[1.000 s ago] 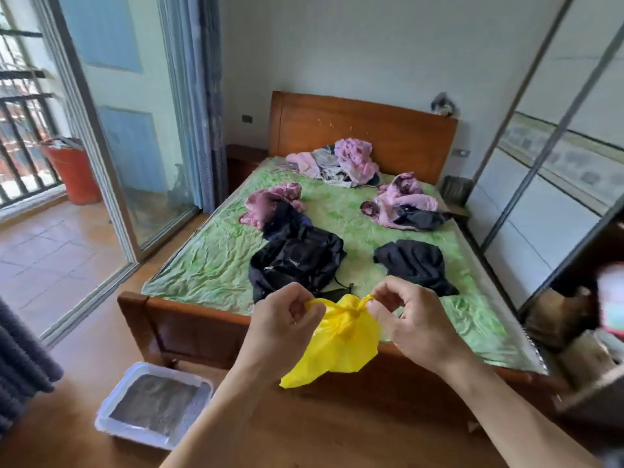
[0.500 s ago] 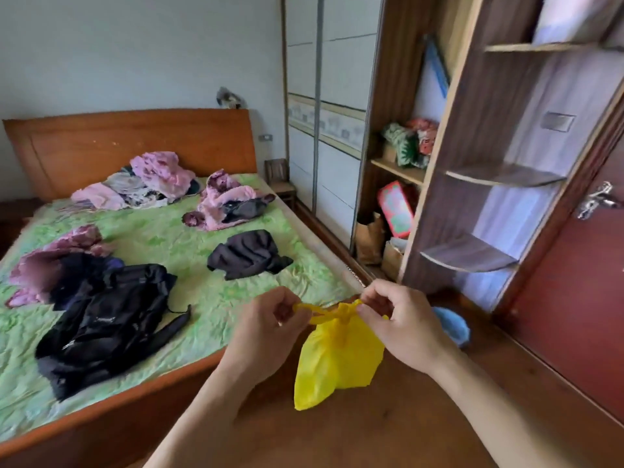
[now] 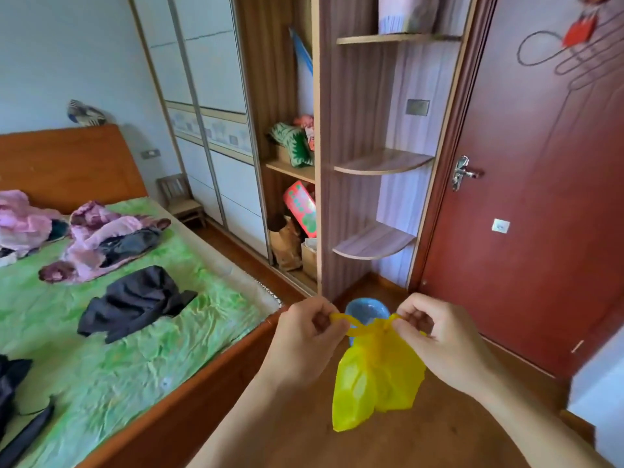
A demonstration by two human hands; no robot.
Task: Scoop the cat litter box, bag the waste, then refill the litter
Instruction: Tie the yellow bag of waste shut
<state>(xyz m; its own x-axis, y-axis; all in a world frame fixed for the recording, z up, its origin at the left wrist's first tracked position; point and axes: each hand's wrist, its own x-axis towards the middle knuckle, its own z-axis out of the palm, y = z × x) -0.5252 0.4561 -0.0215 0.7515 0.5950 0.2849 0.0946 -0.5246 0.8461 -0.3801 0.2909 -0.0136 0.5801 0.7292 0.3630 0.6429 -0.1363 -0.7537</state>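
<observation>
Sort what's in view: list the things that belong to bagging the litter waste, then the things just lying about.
Part of the job:
yellow bag, pinched at its tied top by the left hand and right hand

Just lying about:
black garment on the bed
pink clothes
blue bowl on the floor
small wooden chair

Left of the left hand (image 3: 304,339) stands the bed (image 3: 189,393), its green sheet (image 3: 118,359) carrying a black garment (image 3: 135,302), pink clothes (image 3: 98,238) farther off, and more dark cloth (image 3: 13,393) at the far left edge. The wooden floor (image 3: 297,434) runs beneath both hands, and a blue bowl (image 3: 366,310) sits on it just beyond them, partly hidden. Above the right hand (image 3: 442,339) are curved shelves (image 3: 381,162), and inner shelves beside them hold a green-patterned bundle (image 3: 292,143), a red box (image 3: 300,207) and a brown paper bag (image 3: 287,244).
</observation>
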